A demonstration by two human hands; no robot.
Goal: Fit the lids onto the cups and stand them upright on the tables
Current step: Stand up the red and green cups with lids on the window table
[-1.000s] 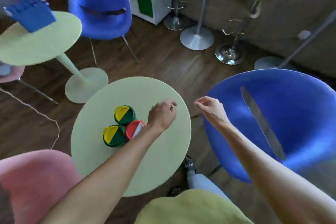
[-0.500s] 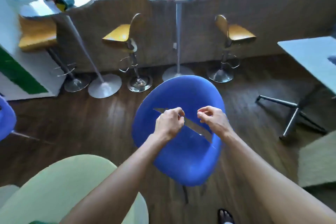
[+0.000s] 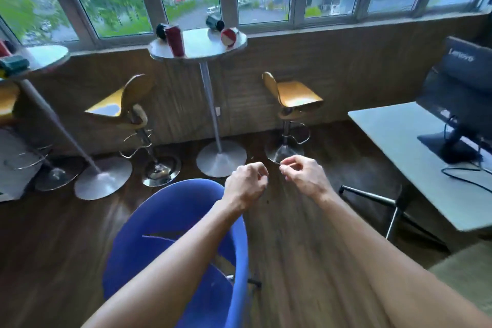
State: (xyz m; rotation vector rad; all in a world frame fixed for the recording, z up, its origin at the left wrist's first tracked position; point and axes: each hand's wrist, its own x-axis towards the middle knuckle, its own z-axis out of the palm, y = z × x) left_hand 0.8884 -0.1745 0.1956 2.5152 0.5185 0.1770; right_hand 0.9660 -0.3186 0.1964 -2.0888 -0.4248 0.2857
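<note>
A tall round silver table (image 3: 202, 52) stands by the window wall. On it a dark red cup (image 3: 175, 40) stands upright, a dark cup (image 3: 214, 23) lies on its side, and a red and white lid (image 3: 229, 37) rests near the right edge. A dark lid (image 3: 160, 30) sits behind the red cup. Another tall table (image 3: 45, 57) at far left holds a green cup (image 3: 13, 64) lying down. My left hand (image 3: 246, 184) and my right hand (image 3: 303, 177) hang in front of me over the floor, fingers curled, holding nothing.
A blue chair (image 3: 183, 245) is directly below my left arm. Two yellow bar stools (image 3: 119, 106) (image 3: 294, 97) flank the middle table. A grey desk (image 3: 415, 152) with a black monitor (image 3: 463, 93) stands on the right. The floor is dark wood.
The view swung up and away from the low green table with its lidded cups to the window wall and tall tables. Both hands stayed empty in front of me.
</note>
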